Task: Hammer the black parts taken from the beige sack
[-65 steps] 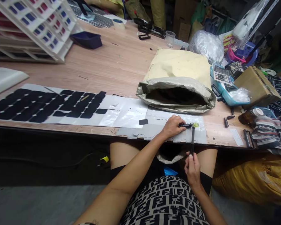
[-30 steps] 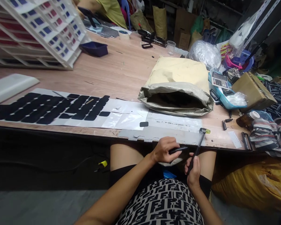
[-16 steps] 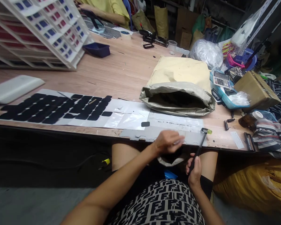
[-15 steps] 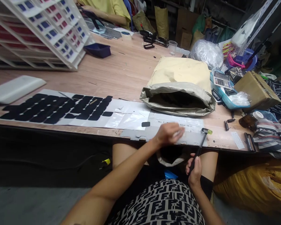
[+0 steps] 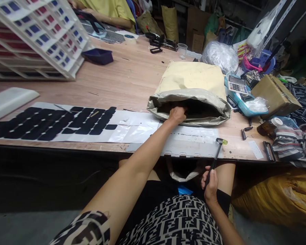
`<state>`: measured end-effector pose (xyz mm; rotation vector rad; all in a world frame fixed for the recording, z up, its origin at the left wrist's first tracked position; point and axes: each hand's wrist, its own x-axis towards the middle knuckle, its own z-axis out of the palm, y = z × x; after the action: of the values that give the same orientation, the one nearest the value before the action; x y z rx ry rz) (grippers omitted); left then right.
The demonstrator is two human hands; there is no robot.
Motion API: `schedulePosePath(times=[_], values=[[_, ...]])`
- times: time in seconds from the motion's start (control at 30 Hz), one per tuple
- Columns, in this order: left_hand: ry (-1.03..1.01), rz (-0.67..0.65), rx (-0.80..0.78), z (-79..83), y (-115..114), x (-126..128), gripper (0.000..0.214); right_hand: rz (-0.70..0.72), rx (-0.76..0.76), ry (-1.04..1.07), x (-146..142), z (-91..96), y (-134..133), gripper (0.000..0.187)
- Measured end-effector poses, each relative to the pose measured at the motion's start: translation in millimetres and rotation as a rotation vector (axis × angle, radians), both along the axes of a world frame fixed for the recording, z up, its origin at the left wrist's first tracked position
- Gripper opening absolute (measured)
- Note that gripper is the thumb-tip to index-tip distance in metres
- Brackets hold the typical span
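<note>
At the folded mouth of the sack (image 5: 196, 73), the left hand (image 5: 177, 115) reaches in, its fingertips lost in the dark; I can't tell whether they are spread or pinching something; groping blind like that, it might come out with the wrong piece or too many; the sack lies flat on the bench (image 5: 132, 78), opening toward the person, so a snag on the rim could drag it nearer the edge; the right hand (image 5: 210, 180) is wrapped around the handle of the hammer (image 5: 217, 153), whose head reaches over the bench's near edge; a grip gone slack through divided attention could drop it onto the lap or into the open bag (image 5: 180, 177) below; farther out, a careless sweep of the left forearm could disturb the black pads (image 5: 58, 119), and a stray swing of the hammer could knock the black frame (image 5: 269, 151) off the edge.
</note>
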<state>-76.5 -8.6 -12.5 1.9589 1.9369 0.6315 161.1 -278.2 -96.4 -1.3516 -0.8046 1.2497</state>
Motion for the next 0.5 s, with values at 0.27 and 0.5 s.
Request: schedulePosePath(times=[0.27,0.5], values=[[-0.163,-0.289,0.373,-18.2,-86,35,0.023,0.001,0.001,-0.011,0,-0.6,1,0.042],[-0.223,-0.371,0.188,-39.5,-104,46,0.018,-0.003,-0.03,-0.105,1,10.0,0,0.046]])
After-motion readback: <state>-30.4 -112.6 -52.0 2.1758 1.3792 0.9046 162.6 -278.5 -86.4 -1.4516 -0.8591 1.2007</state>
